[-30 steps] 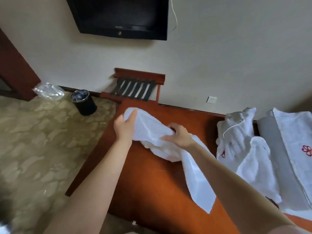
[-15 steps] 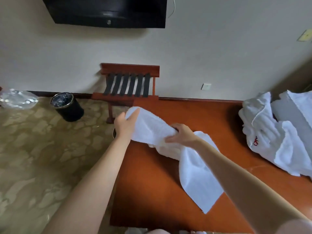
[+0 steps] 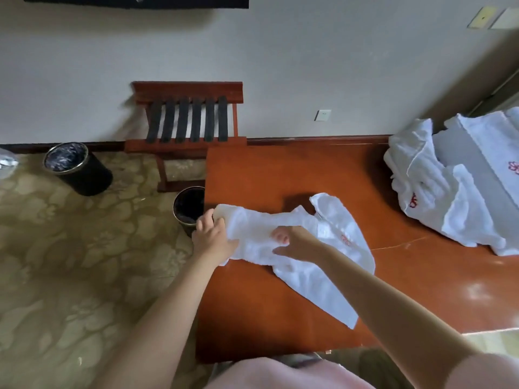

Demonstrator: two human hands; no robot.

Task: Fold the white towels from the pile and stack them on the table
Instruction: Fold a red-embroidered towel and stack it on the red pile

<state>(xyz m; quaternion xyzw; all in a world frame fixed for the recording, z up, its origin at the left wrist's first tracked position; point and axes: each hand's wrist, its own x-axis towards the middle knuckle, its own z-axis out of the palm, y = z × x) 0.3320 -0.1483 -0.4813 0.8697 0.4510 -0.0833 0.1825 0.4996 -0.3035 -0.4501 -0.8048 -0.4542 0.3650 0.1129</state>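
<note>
Hotel-type room: cream wall, patterned carpet [image 3: 70, 262], glossy red-brown table [image 3: 280, 169] filling the centre-right of the head view.

- white towel [image 3: 323, 279]: lies on the table near its left edge, bunched across the middle. One end is rolled up at 9 o'clock and a loose tail runs flat toward 5 o'clock. A corner is flipped up at 1 o'clock. Small red logo [image 3: 346, 239] stitched near the middle.
- left hand [image 3: 213, 237]: at the towel's 9 o'clock end, right over the table edge. Fingers are curled round the rolled end, gripping it.
- right hand [image 3: 295, 242]: on the bunched middle, just right of the left hand. Thumb and curled fingers pinch a fold of cloth. The forearm crosses over the tail.
- towel pile [image 3: 455, 203]: at 2 o'clock from the towel, well apart, on the far right of the table. Loose white heap with red embroidery showing, partly cut by the frame edge.
- small bin [image 3: 188, 206]: dark, on the floor, touching or just beside the table's left edge, behind the left hand.
- second bin [image 3: 75, 167]: black, at 10 o'clock, by the wall.
- luggage rack [image 3: 188, 119]: wood with black straps, at 11 o'clock against the wall.
- wall socket [image 3: 322, 115]: at 12 o'clock, just above the table's far edge.
- TV [image 3: 134, 0]: dark lower edge only, top of frame.
</note>
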